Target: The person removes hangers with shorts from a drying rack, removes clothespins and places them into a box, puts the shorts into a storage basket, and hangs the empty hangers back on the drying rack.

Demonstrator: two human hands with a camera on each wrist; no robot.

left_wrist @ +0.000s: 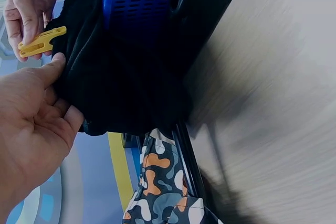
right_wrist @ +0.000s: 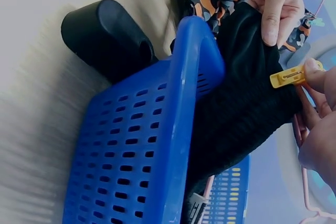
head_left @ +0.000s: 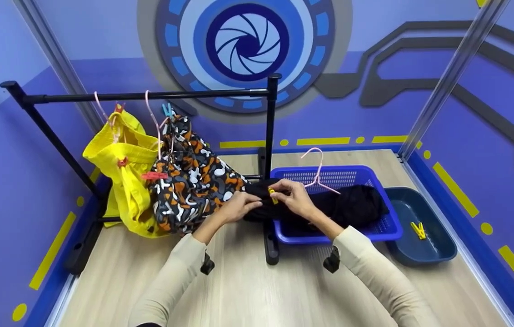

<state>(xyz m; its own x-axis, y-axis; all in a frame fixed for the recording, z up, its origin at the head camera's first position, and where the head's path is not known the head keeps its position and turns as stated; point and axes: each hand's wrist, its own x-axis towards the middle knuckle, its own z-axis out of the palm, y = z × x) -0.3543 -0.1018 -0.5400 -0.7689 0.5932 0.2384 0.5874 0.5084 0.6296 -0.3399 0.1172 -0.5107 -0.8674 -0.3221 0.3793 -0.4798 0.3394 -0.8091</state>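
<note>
A black garment (head_left: 359, 206) stretches from the blue basket toward the rack post. My left hand (head_left: 237, 207) pinches its edge between thumb and fingers, as the left wrist view shows. Between the thumb and fingers of my right hand (head_left: 295, 196) is a yellow clothespin (right_wrist: 287, 77), its tip over the garment's gathered edge. A pink hanger (head_left: 317, 173) stands hook-up above the basket, its lower part partly hidden by the cloth and my right hand.
The blue basket (head_left: 386, 234) sits right of the black rack (head_left: 271, 127). Yellow shorts (head_left: 132, 181) and a patterned garment (head_left: 193, 181) hang from the rack with clips. A dark tub (head_left: 434, 254) at the right contains another yellow clothespin (head_left: 418, 230).
</note>
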